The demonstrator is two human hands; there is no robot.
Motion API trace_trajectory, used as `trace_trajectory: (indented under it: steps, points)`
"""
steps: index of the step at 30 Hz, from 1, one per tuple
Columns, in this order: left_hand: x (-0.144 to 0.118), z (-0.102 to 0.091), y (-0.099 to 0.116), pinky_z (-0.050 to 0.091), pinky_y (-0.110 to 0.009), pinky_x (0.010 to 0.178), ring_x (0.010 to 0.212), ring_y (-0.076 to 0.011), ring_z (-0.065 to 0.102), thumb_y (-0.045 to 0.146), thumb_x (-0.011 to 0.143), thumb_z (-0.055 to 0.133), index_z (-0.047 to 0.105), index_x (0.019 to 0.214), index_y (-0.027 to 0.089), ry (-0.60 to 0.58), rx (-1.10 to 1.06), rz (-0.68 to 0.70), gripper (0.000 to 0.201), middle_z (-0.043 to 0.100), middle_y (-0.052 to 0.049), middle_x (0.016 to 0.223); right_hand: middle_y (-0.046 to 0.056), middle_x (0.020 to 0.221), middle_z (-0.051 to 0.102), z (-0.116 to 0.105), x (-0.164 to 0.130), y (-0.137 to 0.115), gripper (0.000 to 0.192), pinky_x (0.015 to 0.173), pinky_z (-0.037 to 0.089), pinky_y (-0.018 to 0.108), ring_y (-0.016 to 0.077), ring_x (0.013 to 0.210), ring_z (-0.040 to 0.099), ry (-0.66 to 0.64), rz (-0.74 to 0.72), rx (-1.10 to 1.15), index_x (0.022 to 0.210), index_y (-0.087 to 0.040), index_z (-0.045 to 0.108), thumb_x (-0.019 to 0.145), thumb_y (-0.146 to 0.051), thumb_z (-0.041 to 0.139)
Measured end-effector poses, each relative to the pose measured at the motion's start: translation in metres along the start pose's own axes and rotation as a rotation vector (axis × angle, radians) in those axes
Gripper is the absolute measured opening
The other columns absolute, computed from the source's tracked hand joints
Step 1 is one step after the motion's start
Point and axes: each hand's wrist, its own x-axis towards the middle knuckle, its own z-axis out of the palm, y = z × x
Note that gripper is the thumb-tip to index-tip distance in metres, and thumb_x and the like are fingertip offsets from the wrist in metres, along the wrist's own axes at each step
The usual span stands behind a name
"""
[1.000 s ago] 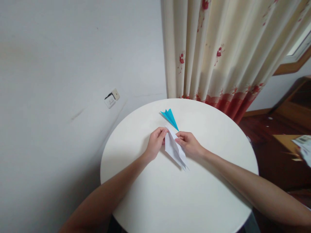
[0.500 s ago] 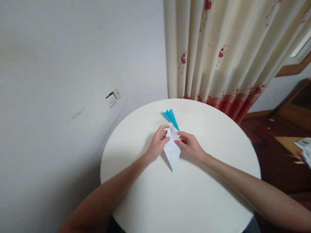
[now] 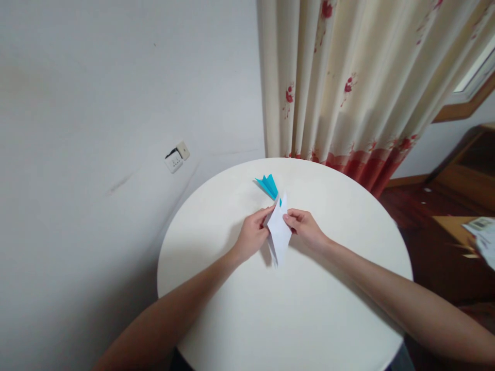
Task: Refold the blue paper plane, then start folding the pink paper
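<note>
A folded white paper (image 3: 279, 230), pointed at both ends, stands lifted over the round white table (image 3: 286, 309). My left hand (image 3: 253, 234) pinches its left edge and my right hand (image 3: 305, 228) pinches its right edge. The lower tip of the paper points down toward the tabletop. Just behind it lies a folded blue paper plane (image 3: 267, 185), partly covered by the white paper's upper tip.
A cream curtain with red flowers (image 3: 348, 87) hangs behind the table. A wall socket (image 3: 176, 158) sits on the white wall at the left. Wooden furniture (image 3: 464, 175) and a printed packet (image 3: 483, 239) are at the right.
The white paper lay slanted on the table a second ago. Both hands have turned it nearly upright and raised it, so its top now overlaps the blue plane.
</note>
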Motion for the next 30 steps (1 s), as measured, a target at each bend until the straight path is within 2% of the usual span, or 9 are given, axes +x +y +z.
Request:
trace_trajectory:
  steps: [3,5,9,14,17,19,21,25,30]
  points:
    - [-0.001,-0.001,0.001,0.051,-0.029,0.087,0.102,-0.0211,0.063,0.015,0.083,0.061,0.075,0.113,0.022,0.108,0.211,0.099,0.033,0.068,-0.008,0.109,0.002,0.081,0.061,0.003,-0.004,-0.003,0.041,0.062,0.044,0.028,0.0164,0.072,0.055,0.223,-0.141,-0.166,0.094,-0.019,0.061,0.076,-0.055,0.071]
    - [-0.003,-0.001,0.002,0.052,-0.026,0.079,0.098,-0.0197,0.063,0.016,0.083,0.064,0.075,0.114,0.024,0.156,0.332,0.137,0.034,0.066,-0.007,0.11,0.003,0.087,0.06,0.008,-0.01,-0.01,0.035,0.064,0.045,0.027,0.0168,0.078,0.055,0.28,-0.24,-0.247,0.094,-0.021,0.057,0.082,-0.053,0.066]
    - [-0.006,0.002,0.007,0.053,-0.024,0.069,0.101,-0.0209,0.062,0.019,0.079,0.073,0.07,0.122,0.027,0.13,0.433,0.148,0.044,0.06,-0.007,0.117,0.001,0.08,0.06,0.017,-0.018,-0.019,0.03,0.064,0.045,0.027,0.0164,0.074,0.055,0.069,-0.243,-0.287,0.084,-0.02,0.057,0.087,-0.05,0.063]
    - [-0.007,0.003,0.009,0.054,-0.024,0.073,0.111,-0.0227,0.058,0.013,0.079,0.07,0.057,0.138,0.027,0.134,0.488,0.171,0.062,0.056,-0.008,0.124,0.0,0.071,0.058,0.014,-0.011,-0.01,0.03,0.058,0.04,0.027,0.0159,0.067,0.051,0.118,-0.223,-0.244,0.074,-0.018,0.059,0.084,-0.046,0.065]
    - [-0.005,0.001,0.009,0.052,-0.031,0.092,0.12,-0.0242,0.054,0.017,0.082,0.071,0.053,0.141,0.025,0.121,0.485,0.198,0.063,0.054,-0.009,0.129,0.001,0.072,0.06,0.01,-0.008,-0.005,0.03,0.061,0.041,0.027,0.0159,0.067,0.051,0.077,-0.231,-0.165,0.076,-0.017,0.063,0.084,-0.046,0.066]
    - [-0.005,0.001,0.009,0.043,-0.037,0.108,0.127,-0.0253,0.05,0.022,0.083,0.073,0.05,0.144,0.025,0.096,0.489,0.213,0.065,0.052,-0.009,0.133,0.002,0.076,0.062,0.01,-0.009,-0.004,0.03,0.065,0.044,0.029,0.0168,0.07,0.053,0.021,-0.227,-0.132,0.08,-0.017,0.066,0.085,-0.047,0.065]
    - [-0.005,0.0,0.008,0.036,-0.039,0.115,0.131,-0.026,0.047,0.023,0.081,0.075,0.047,0.146,0.025,0.078,0.493,0.199,0.07,0.051,-0.009,0.135,0.002,0.076,0.062,0.01,-0.01,-0.003,0.032,0.067,0.044,0.029,0.017,0.07,0.054,-0.007,-0.217,-0.129,0.08,-0.017,0.066,0.086,-0.049,0.064]
    - [-0.004,-0.001,0.002,0.039,-0.036,0.111,0.127,-0.0247,0.05,0.016,0.081,0.07,0.045,0.148,0.023,0.08,0.484,0.142,0.072,0.052,-0.009,0.131,0.002,0.074,0.06,0.009,-0.012,-0.004,0.04,0.067,0.043,0.029,0.0172,0.071,0.053,-0.005,-0.243,-0.212,0.076,-0.018,0.064,0.089,-0.055,0.059]
    - [-0.003,-0.005,0.002,0.042,-0.032,0.106,0.122,-0.0225,0.054,0.013,0.085,0.057,0.05,0.144,0.018,0.067,0.416,0.105,0.059,0.056,-0.011,0.13,0.003,0.077,0.06,0.006,-0.013,-0.008,0.037,0.067,0.042,0.028,0.0174,0.074,0.053,0.031,-0.31,-0.328,0.079,-0.018,0.064,0.092,-0.051,0.055]
